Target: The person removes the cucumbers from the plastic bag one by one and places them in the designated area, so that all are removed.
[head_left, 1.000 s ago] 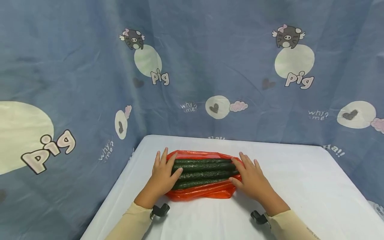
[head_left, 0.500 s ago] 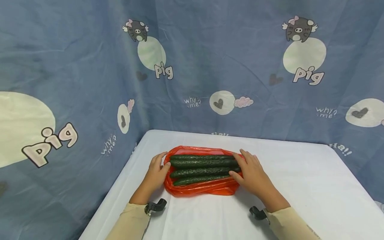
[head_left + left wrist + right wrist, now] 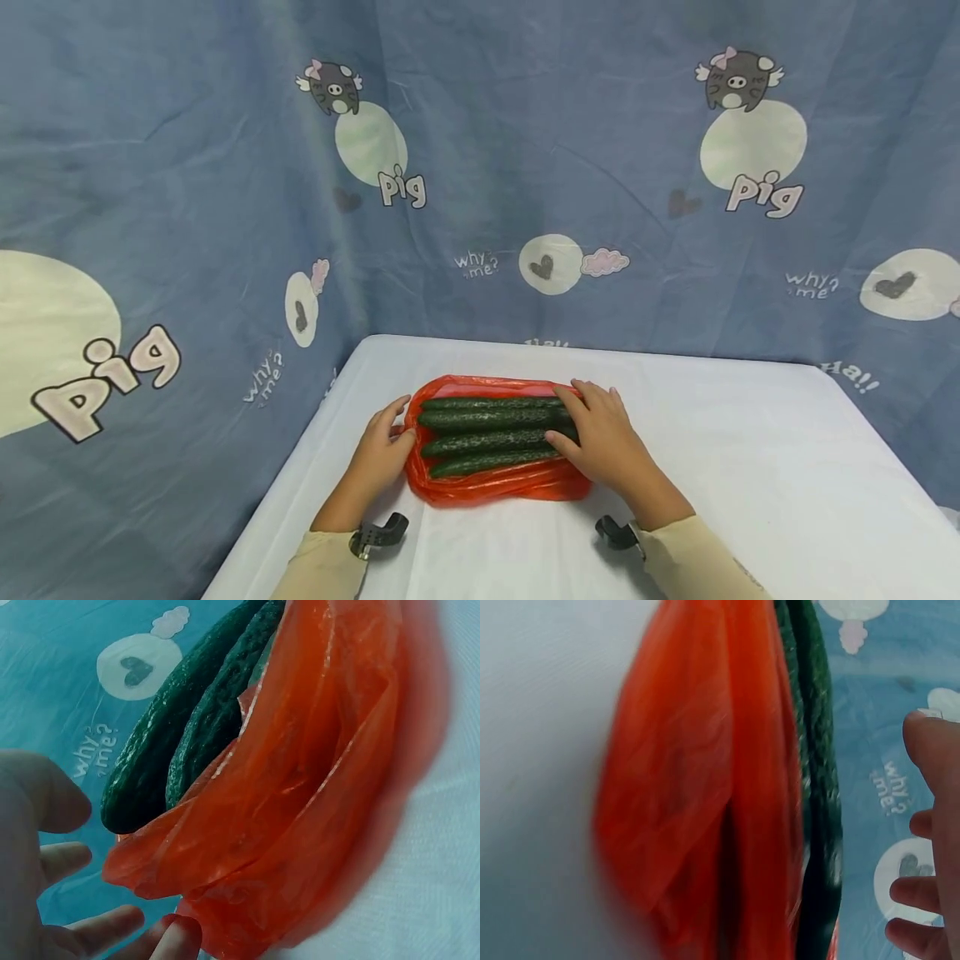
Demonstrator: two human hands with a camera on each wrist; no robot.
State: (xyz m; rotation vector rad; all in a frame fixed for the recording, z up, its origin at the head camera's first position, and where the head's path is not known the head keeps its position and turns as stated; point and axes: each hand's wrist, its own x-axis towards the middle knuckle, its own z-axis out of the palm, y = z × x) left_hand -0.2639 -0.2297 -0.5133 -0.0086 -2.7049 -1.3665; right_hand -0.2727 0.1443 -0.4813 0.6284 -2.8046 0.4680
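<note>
Several dark green cucumbers (image 3: 487,418) lie side by side in an opened red plastic bag (image 3: 480,492) on the white-covered table. At the bag's left end is my left hand (image 3: 381,450), thumb near the rim and fingers loosely bent. The left wrist view shows the fingers of that hand (image 3: 112,930) spread, with the lowest fingertips against the red plastic (image 3: 247,862). My right hand (image 3: 603,437) lies over the right ends of the cucumbers, hiding them. Its fingers (image 3: 919,892) look apart and relaxed in the right wrist view, beyond the nearest cucumber (image 3: 821,787).
A white cloth (image 3: 735,467) covers the table, whose far edge runs just behind the bag. Blue printed curtains (image 3: 480,167) hang behind and along the left side. Dark camera mounts (image 3: 386,531) sit at both wrists, close above the cloth.
My left hand has drawn back from over the cucumbers to the bag's left rim, baring their left ends. My right hand has shifted left, further over their right ends.
</note>
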